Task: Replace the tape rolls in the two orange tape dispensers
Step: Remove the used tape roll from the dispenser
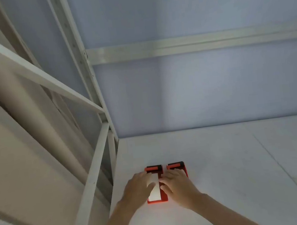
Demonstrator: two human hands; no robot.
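Observation:
Two orange tape dispensers lie side by side on the white table, black ends pointing away from me. The left dispenser (157,201) shows a white tape roll (154,191) on top. My left hand (138,189) rests on its left side, fingers spread over the white tape. The right dispenser (176,165) is mostly covered by my right hand (178,186), which lies flat on it with fingertips reaching the gap between the two. Whether either hand grips anything is hidden by blur.
The white table (242,166) stretches to the right and back to a pale blue wall (196,88). A white metal shelf frame (100,154) stands along the table's left edge, with a horizontal rail (192,45) across the wall.

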